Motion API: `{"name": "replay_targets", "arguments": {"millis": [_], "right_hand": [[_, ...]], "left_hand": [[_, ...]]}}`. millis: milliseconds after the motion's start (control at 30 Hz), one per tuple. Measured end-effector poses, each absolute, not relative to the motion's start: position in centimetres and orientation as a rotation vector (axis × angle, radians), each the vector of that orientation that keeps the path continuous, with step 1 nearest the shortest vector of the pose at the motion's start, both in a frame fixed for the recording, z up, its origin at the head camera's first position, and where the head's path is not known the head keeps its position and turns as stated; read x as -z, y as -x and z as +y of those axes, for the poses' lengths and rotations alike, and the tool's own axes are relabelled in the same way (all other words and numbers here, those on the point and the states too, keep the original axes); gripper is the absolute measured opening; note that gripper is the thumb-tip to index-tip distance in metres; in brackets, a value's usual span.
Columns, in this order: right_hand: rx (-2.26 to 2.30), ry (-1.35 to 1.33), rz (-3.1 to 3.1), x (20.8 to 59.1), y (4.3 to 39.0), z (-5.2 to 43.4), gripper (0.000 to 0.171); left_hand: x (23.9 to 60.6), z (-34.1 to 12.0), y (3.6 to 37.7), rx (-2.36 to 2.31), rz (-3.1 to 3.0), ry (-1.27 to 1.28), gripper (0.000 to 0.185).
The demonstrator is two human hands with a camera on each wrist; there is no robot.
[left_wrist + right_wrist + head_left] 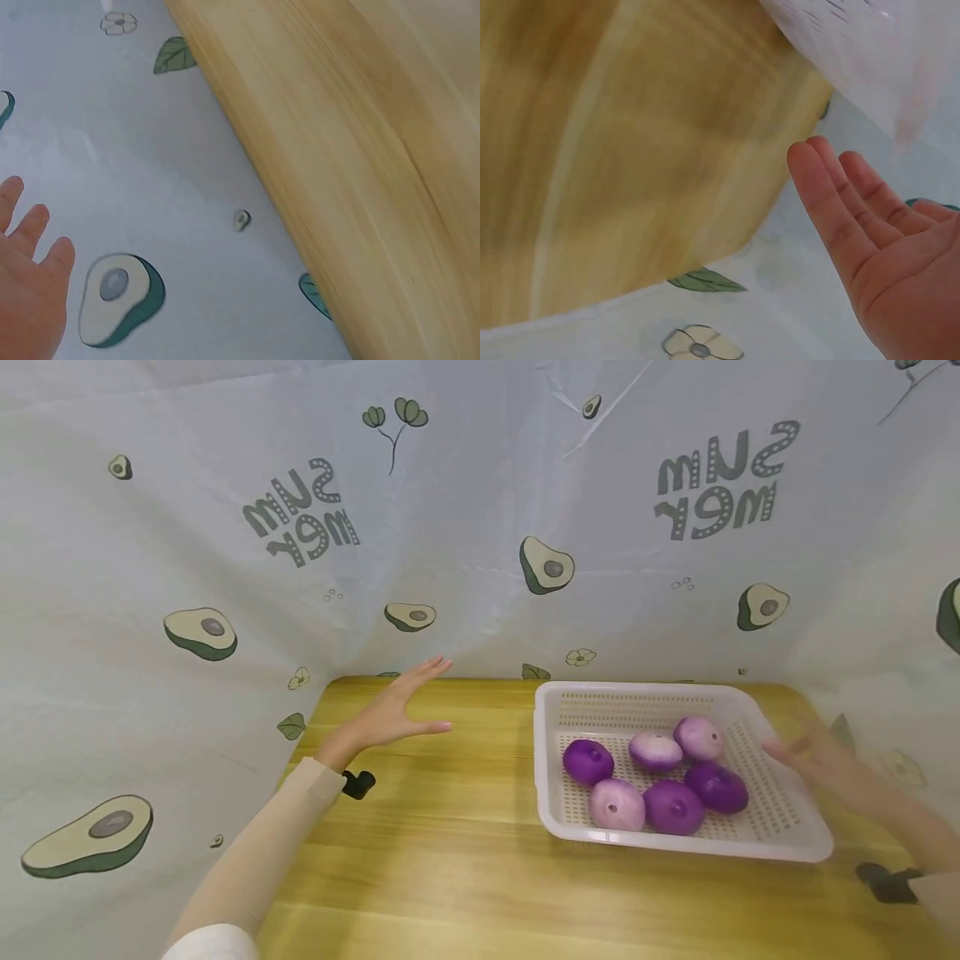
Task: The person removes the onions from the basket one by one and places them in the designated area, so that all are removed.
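Observation:
A white plastic basket (551, 777) with slotted walls and floor sits on the right part of the wooden table. Several onions lie inside it: some are deep purple, like the onion (674, 807) near the front wall, others pale pink and white, like the onion (617, 805) beside it. My right hand (832, 772), blurred, is by the basket's right rim, its fingers extended and holding nothing in the right wrist view. Over the table's left side, my left hand (384, 714) hovers with thumb and fingers spread apart, away from the basket.
The wooden table (465, 893) has a light yellow grain. A pale cloth (465, 510) printed with avocados, leaves and lettering hangs behind it and along both sides. Black wrist mounts are strapped at both wrists, including the left wrist mount (360, 785).

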State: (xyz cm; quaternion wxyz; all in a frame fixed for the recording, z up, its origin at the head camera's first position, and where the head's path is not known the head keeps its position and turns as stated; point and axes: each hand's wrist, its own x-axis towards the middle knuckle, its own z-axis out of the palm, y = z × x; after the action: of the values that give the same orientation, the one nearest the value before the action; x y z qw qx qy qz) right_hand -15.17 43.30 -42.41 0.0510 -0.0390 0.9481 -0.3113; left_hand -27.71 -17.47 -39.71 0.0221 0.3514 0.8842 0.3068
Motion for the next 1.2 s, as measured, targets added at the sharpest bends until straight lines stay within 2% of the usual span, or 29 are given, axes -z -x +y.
{"name": "replay_targets", "arguments": {"millis": [200,533,1000,1200], "right_hand": [[0.927,0.171,3.055,44.6,15.0,43.3,0.064],[0.858,0.128,3.093,45.6,13.7,43.5,0.052],[1.060,-0.030,2.901,46.4,13.0,43.0,0.064],[1.126,-0.053,2.893,46.5,12.8,42.5,0.064]], "left_hand": [[39.3,-15.6,27.7,-0.921,2.701,-1.135,0.092],[38.5,-12.4,27.3,-0.932,2.614,-1.243,0.091],[38.2,-9.3,26.7,-0.887,2.534,-1.347,0.091],[37.9,-7.6,26.8,-0.876,2.446,-1.416,0.089]]}}
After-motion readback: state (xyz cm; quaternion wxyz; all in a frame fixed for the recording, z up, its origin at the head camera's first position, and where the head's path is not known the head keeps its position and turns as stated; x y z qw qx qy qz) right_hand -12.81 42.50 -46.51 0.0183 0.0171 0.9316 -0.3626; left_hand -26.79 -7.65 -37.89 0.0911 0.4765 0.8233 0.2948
